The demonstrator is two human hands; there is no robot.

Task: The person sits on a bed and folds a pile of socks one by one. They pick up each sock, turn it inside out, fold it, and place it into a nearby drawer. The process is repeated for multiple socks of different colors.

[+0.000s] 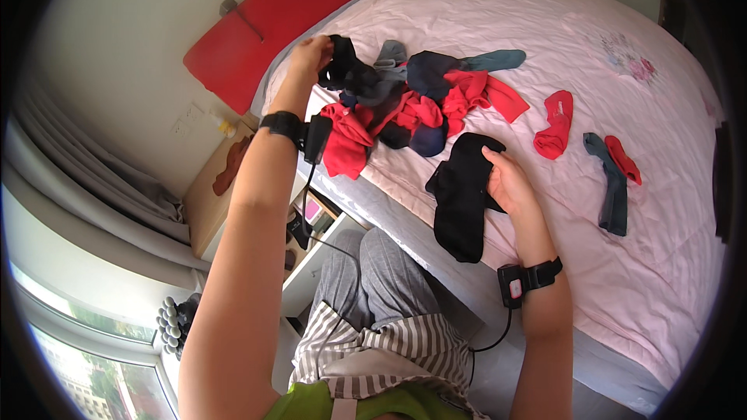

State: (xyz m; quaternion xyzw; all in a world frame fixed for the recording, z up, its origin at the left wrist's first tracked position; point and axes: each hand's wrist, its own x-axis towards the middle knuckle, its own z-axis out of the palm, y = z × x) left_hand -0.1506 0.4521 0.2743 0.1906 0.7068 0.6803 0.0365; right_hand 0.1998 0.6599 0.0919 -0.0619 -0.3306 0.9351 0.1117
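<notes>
My left hand (313,57) reaches to the far left of a sock pile on the bed and has its fingers on a black sock (345,53). Black socks (461,210) hang from my right hand (508,180), pinched under the thumb above the bed's near edge. Red socks (420,110), a dark navy sock (432,72) and a grey sock (391,57) lie tangled in the pile between my hands. A teal sock (496,60) sticks out at its far right. Apart from the pile lie a red sock (554,125), a dark grey-green sock (613,186) and a small red sock (623,160).
A pink quilt (653,256) covers the bed, with a red headboard (233,52) behind. Left of my legs stands an open drawer (327,250) with items inside. A wooden bedside surface (210,198) holds a brown item (231,168). Cables (338,249) run from my wrist devices.
</notes>
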